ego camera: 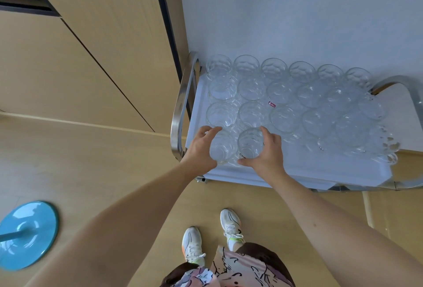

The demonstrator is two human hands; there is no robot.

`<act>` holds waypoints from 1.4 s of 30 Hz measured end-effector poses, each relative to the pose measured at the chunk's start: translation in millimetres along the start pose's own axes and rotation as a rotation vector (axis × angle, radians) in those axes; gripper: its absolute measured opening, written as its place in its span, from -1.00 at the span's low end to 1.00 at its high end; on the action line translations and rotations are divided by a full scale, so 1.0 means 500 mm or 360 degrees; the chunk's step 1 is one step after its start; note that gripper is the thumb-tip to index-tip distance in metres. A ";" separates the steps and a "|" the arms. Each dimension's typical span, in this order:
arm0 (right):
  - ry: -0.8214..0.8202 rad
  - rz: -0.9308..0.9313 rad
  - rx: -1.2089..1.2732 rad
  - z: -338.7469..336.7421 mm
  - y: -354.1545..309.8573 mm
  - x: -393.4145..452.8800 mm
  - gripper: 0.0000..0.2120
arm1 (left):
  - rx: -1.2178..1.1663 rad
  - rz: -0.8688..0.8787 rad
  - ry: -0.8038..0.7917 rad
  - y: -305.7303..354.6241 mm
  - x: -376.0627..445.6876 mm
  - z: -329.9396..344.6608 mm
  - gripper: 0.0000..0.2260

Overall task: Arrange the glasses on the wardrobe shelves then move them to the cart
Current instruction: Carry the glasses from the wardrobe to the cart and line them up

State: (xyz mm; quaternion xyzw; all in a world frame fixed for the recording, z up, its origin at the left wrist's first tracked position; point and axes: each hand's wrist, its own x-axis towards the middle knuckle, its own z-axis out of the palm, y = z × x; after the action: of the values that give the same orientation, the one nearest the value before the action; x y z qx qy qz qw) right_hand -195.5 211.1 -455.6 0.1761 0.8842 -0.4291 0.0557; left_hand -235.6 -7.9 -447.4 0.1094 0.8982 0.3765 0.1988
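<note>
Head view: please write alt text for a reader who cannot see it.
The left hand and right hand each grip a clear glass, the left glass and right glass, at the near left corner of a white cart tray already crowded with rows of glasses. A blue round base sits on the floor.

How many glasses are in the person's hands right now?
2: the left glass in the left hand, the right glass in the right hand, side by side on the cart, near-left corner.
</note>
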 end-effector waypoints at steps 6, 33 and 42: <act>0.0017 -0.0003 -0.0076 -0.006 0.004 -0.004 0.21 | 0.0020 0.0009 -0.0005 0.000 0.005 0.009 -0.08; 0.0000 0.0015 -0.0272 -0.006 -0.001 -0.041 0.16 | 0.0111 -0.0078 -0.0016 0.004 -0.009 0.009 0.06; 0.0055 -0.0006 -0.0314 -0.015 -0.008 -0.048 0.14 | 0.0193 -0.0010 0.0034 0.012 -0.016 -0.002 0.07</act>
State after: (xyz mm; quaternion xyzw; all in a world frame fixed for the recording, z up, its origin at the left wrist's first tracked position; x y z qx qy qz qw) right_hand -173.9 208.5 -441.9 0.1754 0.9233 -0.3370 0.0567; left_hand -228.3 -6.9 -440.1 0.1143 0.9217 0.3220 0.1835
